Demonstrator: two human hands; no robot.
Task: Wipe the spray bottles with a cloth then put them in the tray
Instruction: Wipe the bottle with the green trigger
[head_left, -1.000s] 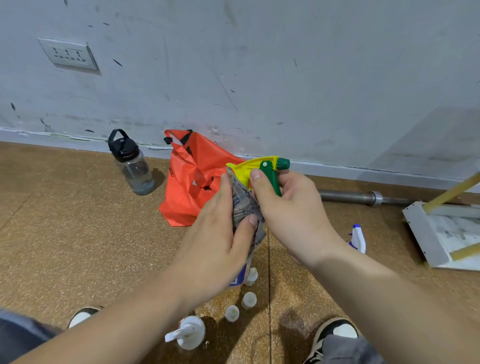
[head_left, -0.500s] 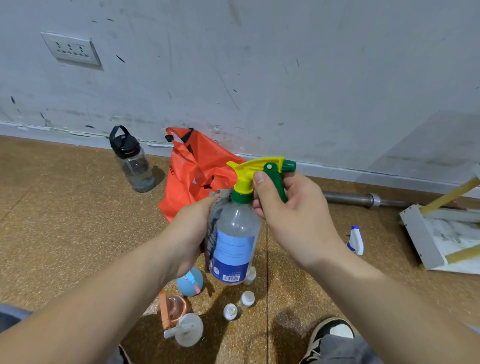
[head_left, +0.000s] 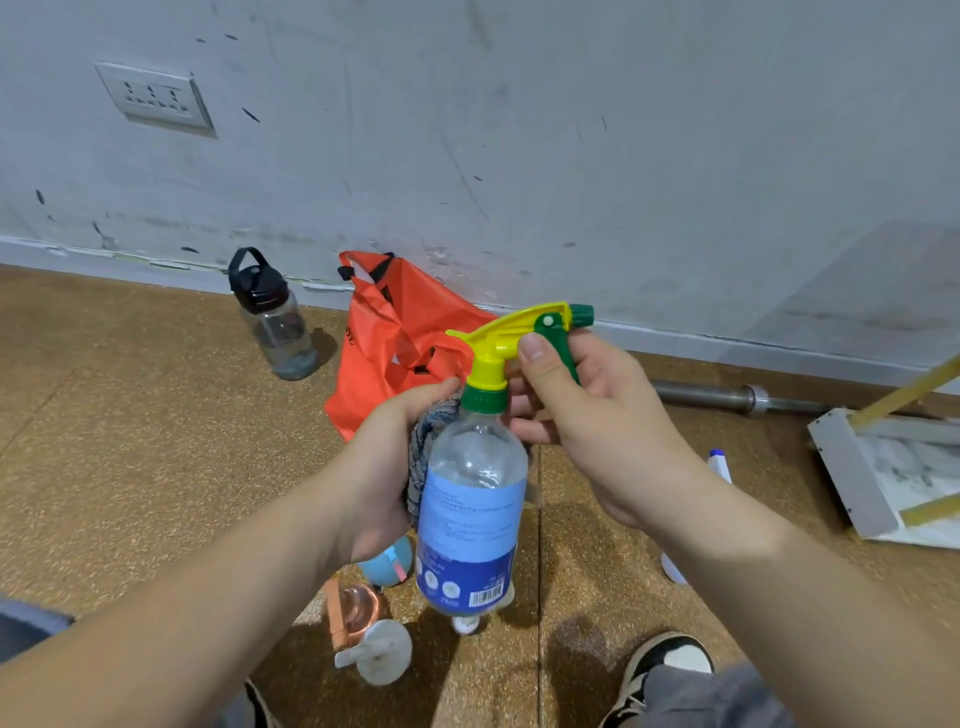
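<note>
Spray bottle (head_left: 470, 514) is held upright above the floor, long axis vertical, nozzle to the right. Its trigger head is gripped by the right hand (head_left: 582, 410). A cloth (head_left: 423, 452) is clutched against its left side by the left hand (head_left: 384, 467). The tray (head_left: 847, 467) lies well right, nearer the right hand. Bottle seen as clear, blue-labelled, yellow-green head.

You're in what looks like a gym. A grey steel barbell (head_left: 696, 393) lies by the scuffed grey wall (head_left: 571, 156) at right, on speckled brown flooring (head_left: 130, 441).
</note>
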